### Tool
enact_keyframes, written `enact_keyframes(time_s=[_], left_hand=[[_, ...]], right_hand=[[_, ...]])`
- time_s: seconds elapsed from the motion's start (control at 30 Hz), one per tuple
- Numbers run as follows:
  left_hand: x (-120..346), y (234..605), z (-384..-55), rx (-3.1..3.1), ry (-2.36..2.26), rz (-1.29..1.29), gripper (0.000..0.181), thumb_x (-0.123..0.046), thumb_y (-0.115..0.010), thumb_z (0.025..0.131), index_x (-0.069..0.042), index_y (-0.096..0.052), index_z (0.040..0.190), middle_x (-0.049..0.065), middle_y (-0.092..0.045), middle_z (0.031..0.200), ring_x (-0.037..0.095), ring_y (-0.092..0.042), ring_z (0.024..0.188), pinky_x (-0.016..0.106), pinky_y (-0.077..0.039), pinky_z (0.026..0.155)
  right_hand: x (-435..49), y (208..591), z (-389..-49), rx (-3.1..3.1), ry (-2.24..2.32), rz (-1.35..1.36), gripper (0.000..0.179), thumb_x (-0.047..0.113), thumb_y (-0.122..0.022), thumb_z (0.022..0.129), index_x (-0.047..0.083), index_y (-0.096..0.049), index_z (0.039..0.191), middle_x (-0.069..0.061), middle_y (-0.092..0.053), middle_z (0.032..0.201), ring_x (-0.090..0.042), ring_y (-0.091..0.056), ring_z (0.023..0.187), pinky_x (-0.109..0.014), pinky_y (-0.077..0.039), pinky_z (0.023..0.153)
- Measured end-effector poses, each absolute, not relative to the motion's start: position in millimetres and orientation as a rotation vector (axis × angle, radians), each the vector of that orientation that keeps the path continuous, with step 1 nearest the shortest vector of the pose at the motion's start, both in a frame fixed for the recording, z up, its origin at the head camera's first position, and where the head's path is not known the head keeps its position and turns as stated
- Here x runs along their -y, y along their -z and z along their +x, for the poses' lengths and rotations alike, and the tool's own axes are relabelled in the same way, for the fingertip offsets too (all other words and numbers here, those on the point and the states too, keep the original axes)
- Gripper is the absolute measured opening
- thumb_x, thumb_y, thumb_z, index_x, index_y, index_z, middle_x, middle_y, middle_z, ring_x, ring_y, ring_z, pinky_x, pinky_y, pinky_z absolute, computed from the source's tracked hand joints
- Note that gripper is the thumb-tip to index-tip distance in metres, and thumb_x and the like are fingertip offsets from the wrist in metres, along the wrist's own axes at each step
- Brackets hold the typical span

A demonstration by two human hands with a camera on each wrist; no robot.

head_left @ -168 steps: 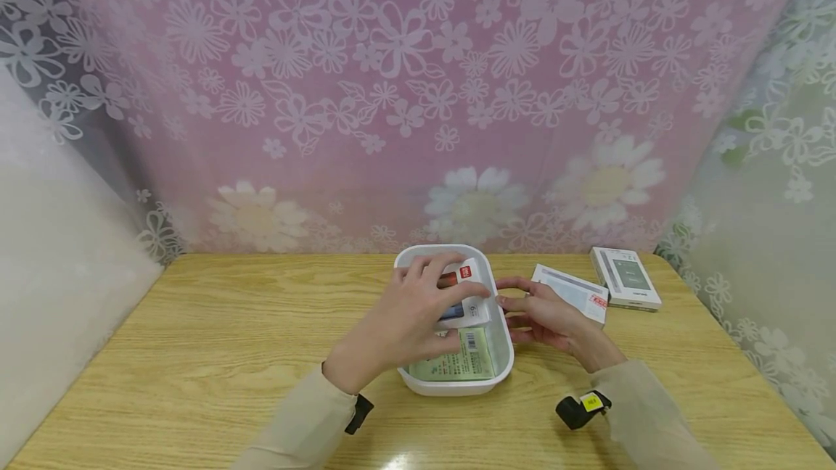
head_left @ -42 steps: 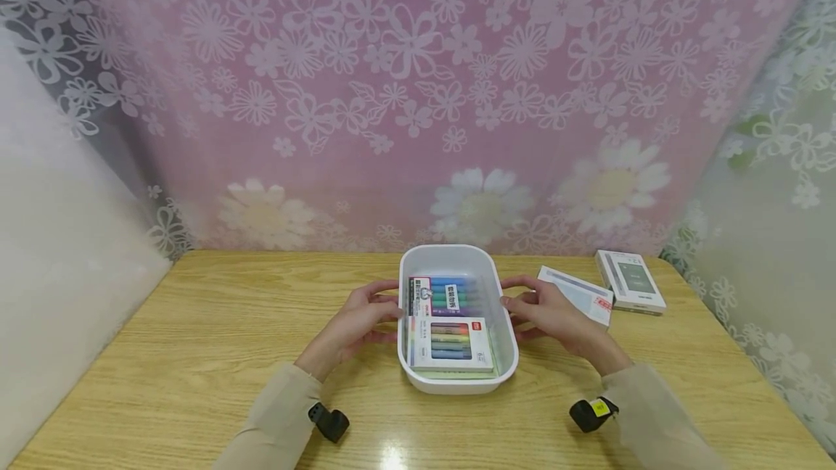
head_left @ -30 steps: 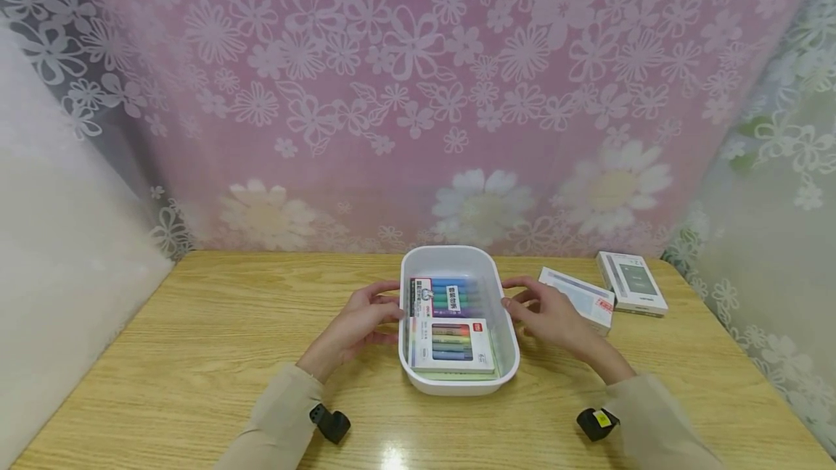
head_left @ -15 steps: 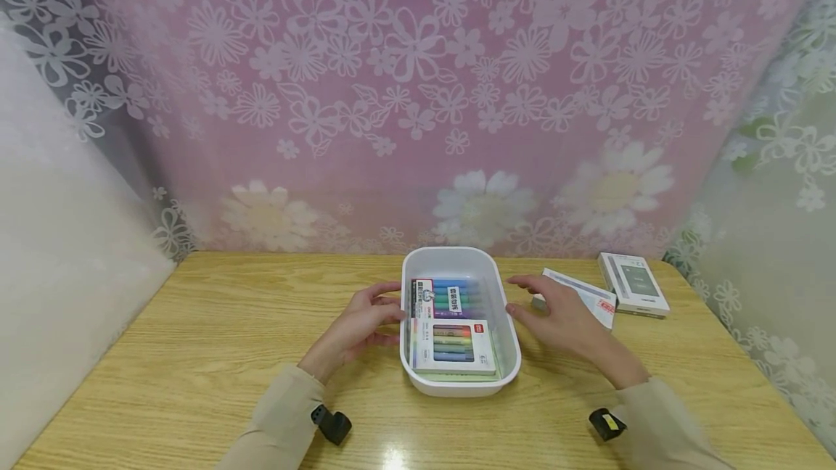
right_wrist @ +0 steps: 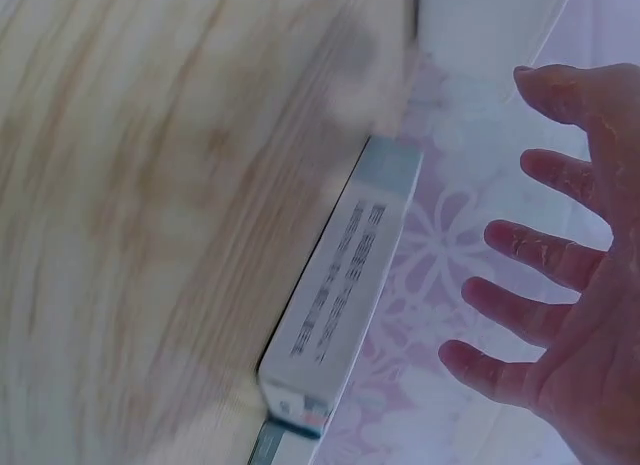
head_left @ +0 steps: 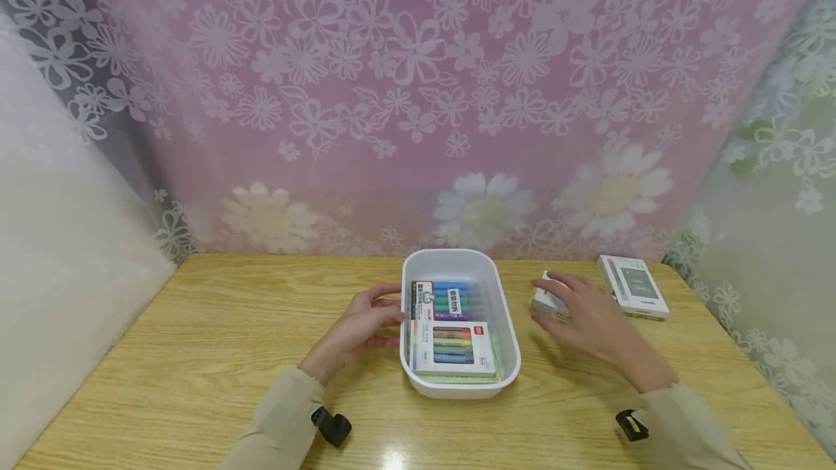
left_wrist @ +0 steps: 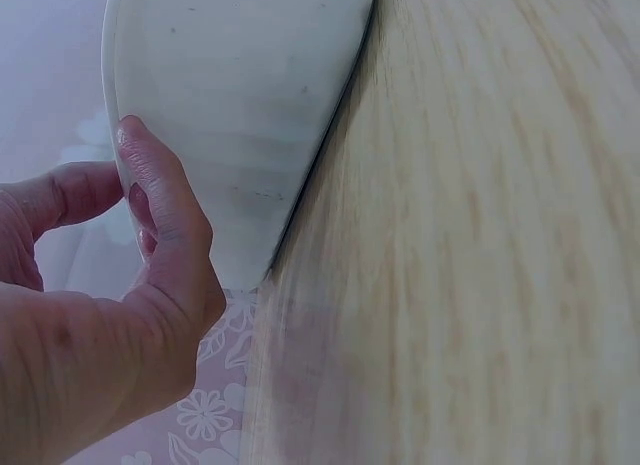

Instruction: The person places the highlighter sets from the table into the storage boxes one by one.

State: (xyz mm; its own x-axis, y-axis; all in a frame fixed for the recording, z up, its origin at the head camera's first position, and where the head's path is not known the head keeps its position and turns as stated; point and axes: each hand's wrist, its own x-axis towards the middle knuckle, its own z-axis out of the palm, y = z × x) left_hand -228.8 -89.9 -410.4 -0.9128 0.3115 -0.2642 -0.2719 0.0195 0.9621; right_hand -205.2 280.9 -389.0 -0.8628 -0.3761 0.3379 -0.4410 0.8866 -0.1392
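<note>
A white plastic bin [head_left: 509, 354] stands on the table, holding a pack of blue, green and purple pens [head_left: 457, 296] and, nearer me, a white box of coloured sticks [head_left: 453, 347] behind a window. My left hand [head_left: 355, 325] grips the bin's left rim, thumb at the lip and bent fingers against the outer wall, as the left wrist view shows. Over a white carton [head_left: 548, 303] to the right of the bin reaches my right hand [head_left: 588, 318], covering most of it. In the right wrist view its fingers [right_wrist: 530, 245] are spread above the carton, apart from it.
A second white carton [head_left: 633, 287] with a grey-green panel lies at the table's back right, close by the first. Behind the wooden table [head_left: 261, 332] hangs a pink flowered curtain [head_left: 366, 129]. Under the box of sticks in the bin, a pale green edge [head_left: 451, 379] shows.
My right hand has left the bin's right rim and moved right, over the nearer carton. The left hand stays at the rim. Earlier, it was arranging the box of sticks inside the bin.
</note>
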Motion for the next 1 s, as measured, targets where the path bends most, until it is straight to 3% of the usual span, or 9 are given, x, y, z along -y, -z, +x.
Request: enact_keyframes(time_s=[0.2, 0.33, 0.7, 1.0], left_hand=[[89.8, 411.5, -228.2, -1.904, -1.948, 0.031, 0.060, -0.009, -0.063, 0.093, -0.007, -0.045, 0.149, 0.022, -0.059, 0.137, 0.019, -0.069, 0.098, 0.031, -0.062, 0.068], [89.8, 411.6, -227.5, -1.908, -1.951, 0.022, 0.060, -0.008, -0.063, 0.092, -0.007, -0.045, 0.149, 0.022, -0.059, 0.136, 0.019, -0.069, 0.098, 0.030, -0.062, 0.067], [89.4, 410.1, -227.2, -1.897, -1.956, 0.021, 0.061, -0.008, -0.063, 0.092, -0.008, -0.045, 0.150, 0.021, -0.059, 0.136, 0.020, -0.069, 0.099, 0.031, -0.061, 0.069], [89.6, 410.8, -228.6, -1.889, -1.952, 0.021, 0.061, -0.008, -0.063, 0.092, -0.009, -0.044, 0.150, 0.022, -0.059, 0.137, 0.020, -0.070, 0.099, 0.030, -0.062, 0.068]], right_hand=[[-295.9, 394.9, -210.2, 2.752, -0.159, 0.594, 0.053, 0.040, -0.076, 0.089, 0.017, -0.065, 0.135, -0.022, -0.062, 0.138, -0.050, -0.061, 0.117, -0.072, -0.051, 0.081], [-304.0, 396.7, -215.8, 2.807, -0.134, 0.570, 0.059, 0.043, -0.074, 0.091, 0.017, -0.061, 0.142, -0.023, -0.058, 0.142, -0.052, -0.057, 0.122, -0.075, -0.049, 0.083], [-321.6, 403.2, -230.1, 2.916, -0.149, 0.597, 0.064, 0.047, -0.069, 0.094, 0.017, -0.053, 0.148, -0.028, -0.048, 0.150, -0.061, -0.051, 0.126, -0.075, -0.049, 0.079], [-327.3, 407.9, -234.0, 2.965, -0.173, 0.569, 0.063, 0.045, -0.070, 0.094, 0.015, -0.055, 0.147, -0.031, -0.050, 0.147, -0.060, -0.055, 0.121, -0.070, -0.052, 0.075]])
